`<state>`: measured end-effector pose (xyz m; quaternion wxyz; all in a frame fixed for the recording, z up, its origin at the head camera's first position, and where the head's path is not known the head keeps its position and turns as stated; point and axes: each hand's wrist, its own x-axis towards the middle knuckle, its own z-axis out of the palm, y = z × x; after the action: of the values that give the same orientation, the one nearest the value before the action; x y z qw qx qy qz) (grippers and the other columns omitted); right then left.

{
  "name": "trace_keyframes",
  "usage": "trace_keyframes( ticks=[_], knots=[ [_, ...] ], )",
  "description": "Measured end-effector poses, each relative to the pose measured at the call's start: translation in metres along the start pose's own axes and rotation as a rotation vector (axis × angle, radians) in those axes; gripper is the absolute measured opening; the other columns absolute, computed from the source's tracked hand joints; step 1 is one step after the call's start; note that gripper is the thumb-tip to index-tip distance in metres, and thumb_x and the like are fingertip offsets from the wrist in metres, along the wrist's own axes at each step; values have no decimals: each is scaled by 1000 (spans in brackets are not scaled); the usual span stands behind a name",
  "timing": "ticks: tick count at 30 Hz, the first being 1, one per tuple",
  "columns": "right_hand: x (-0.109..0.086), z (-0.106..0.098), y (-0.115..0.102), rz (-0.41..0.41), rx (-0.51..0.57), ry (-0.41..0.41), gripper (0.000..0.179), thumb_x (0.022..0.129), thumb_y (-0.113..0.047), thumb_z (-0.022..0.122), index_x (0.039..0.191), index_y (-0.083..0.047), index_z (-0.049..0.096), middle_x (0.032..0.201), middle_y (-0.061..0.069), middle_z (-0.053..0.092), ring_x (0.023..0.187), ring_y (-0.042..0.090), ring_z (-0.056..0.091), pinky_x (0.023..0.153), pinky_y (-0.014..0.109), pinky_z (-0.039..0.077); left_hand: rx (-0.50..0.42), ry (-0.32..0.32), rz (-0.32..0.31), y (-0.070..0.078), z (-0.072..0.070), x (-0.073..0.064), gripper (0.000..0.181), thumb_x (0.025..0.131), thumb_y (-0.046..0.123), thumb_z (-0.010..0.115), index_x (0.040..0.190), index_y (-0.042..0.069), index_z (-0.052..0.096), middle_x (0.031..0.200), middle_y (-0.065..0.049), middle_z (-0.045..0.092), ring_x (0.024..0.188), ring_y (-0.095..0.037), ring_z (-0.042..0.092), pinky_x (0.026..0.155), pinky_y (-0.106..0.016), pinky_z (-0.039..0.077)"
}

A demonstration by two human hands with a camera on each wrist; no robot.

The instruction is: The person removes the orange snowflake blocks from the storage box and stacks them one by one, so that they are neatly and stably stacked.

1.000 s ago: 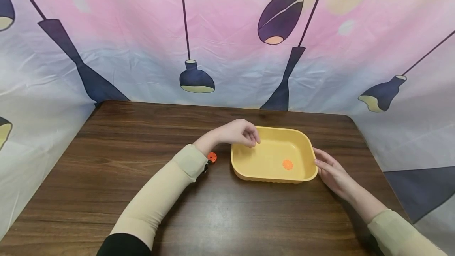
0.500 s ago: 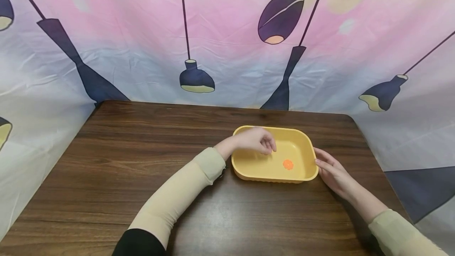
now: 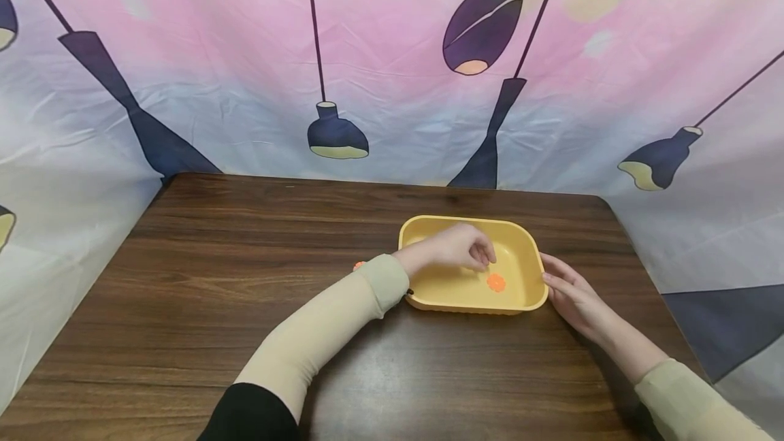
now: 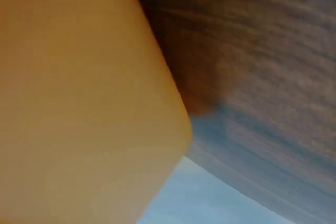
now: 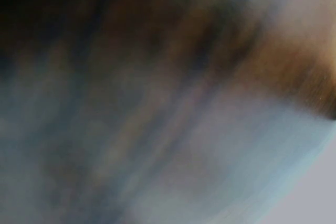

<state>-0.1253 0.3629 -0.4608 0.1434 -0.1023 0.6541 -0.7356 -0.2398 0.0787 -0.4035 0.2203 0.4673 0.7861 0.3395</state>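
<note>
A yellow plastic basin [image 3: 422,303] stands on the table in the head view. On its floor, toward the right end, lies a small orange flower-shaped piece [image 3: 496,282]. My left hand [image 3: 462,247] reaches in over the left side, with loosely bent fingers just above and left of that piece. Nothing shows between them. My right hand [image 3: 576,298] holds the basin's right end, its thumb at the rim. The left wrist view is largely filled by the basin's yellow wall [image 4: 84,103]. In the right wrist view everything is blurred.
Another small orange-red piece [image 3: 358,265] peeks out behind the left sleeve [image 3: 343,318]. The dark wooden table [image 3: 245,237] reaches back to a patterned cloth [image 3: 398,73] hanging behind it.
My left hand has moved right and deeper into the basin, toward the orange flower-shaped piece. The right hand and the basin have stayed in place.
</note>
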Motion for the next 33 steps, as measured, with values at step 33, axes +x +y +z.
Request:
trace_keyframes(
  ticks=[33],
  knots=[
    [1,0,0,-1,14,9,40,113,-6,41,138,-32,58,140,-21,60,125,-6,61,103,11,49,274,-143,85,4,24,6,44,95,9,78,138,4,68,140,-10,70,131,-20,63,114,-20,44]
  ],
)
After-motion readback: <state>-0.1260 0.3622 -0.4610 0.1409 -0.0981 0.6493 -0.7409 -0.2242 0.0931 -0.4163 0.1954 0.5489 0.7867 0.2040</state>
